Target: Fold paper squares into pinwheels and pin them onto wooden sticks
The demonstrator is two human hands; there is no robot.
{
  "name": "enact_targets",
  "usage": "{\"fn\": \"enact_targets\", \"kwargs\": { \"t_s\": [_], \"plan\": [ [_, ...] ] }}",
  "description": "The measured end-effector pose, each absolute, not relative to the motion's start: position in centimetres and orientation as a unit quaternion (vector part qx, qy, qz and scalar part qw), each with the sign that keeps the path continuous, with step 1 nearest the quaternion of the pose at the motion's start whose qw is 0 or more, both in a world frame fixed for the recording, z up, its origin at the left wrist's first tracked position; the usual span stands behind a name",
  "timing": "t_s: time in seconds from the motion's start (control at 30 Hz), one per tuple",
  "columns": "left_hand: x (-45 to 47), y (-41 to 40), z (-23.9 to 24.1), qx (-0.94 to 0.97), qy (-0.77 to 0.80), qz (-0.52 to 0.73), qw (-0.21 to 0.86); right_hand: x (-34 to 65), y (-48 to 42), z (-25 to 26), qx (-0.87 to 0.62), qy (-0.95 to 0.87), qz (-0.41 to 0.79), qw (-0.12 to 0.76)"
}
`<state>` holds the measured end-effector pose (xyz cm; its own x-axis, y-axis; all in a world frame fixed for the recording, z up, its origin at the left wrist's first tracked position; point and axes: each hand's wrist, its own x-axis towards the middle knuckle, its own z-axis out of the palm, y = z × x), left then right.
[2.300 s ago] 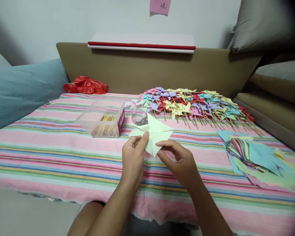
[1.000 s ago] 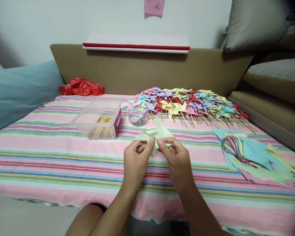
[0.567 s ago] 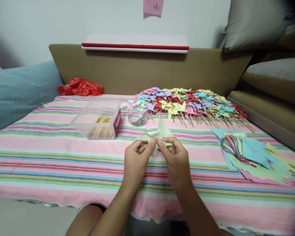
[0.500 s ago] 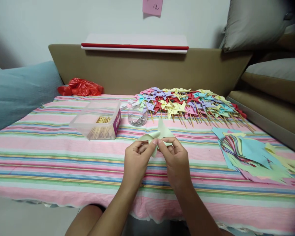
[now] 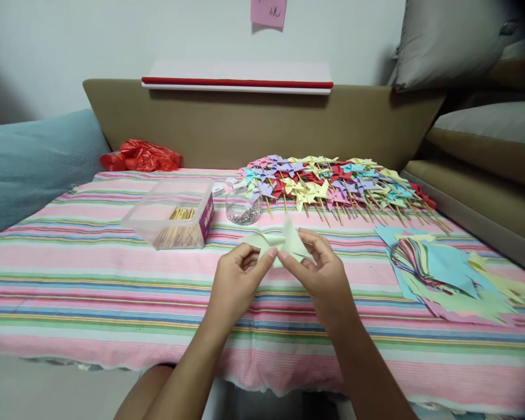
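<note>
A pale green paper pinwheel (image 5: 292,240), partly folded and with no stick visible on it, is held above the striped cloth. My left hand (image 5: 240,274) pinches its left side, thumb near the middle. On the other side my right hand (image 5: 321,268) has its thumb near the centre and its fingers raised behind the right blade. Beyond my hands stands a clear round tub (image 5: 244,209) with small metal pins in it. To the left is a clear plastic box (image 5: 135,224) holding many thin wooden sticks (image 5: 181,227).
Many finished pinwheels (image 5: 317,189) on sticks lie piled at the back right. Coloured paper sheets and strips (image 5: 455,271) lie at the right. A red plastic bag (image 5: 146,156) sits at the back left. The striped cloth (image 5: 114,303) covers the surface.
My hands have moved slightly apart at the wrists. My right fingers have lifted and spread along the right blade, and the paper has tilted a little.
</note>
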<state>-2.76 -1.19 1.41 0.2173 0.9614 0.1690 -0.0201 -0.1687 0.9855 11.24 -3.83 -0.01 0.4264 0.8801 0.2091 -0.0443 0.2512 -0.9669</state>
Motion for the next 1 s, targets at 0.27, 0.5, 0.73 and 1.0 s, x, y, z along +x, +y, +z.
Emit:
{"fn": "enact_targets", "kwargs": {
  "t_s": [0.27, 0.5, 0.73, 1.0],
  "plan": [
    [-4.0, -0.9, 2.0, 0.684, 0.41, 0.424, 0.429, 12.4, -4.8, 0.9, -0.494, -0.443, 0.47, 0.582],
    [-4.4, -0.7, 2.2, 0.697, 0.4, 0.397, 0.444, 12.4, -4.5, 0.1, -0.512, -0.459, 0.464, 0.558],
    [-4.1, -0.5, 2.4, 0.629, 0.391, 0.438, 0.509, 11.8, -4.2, -0.2, -0.49, -0.371, 0.488, 0.62],
    [-1.4, -2.0, 1.3, 0.484, 0.375, 0.485, 0.624, 10.1, -3.5, -0.4, -0.409, -0.253, 0.497, 0.723]
  ]
}}
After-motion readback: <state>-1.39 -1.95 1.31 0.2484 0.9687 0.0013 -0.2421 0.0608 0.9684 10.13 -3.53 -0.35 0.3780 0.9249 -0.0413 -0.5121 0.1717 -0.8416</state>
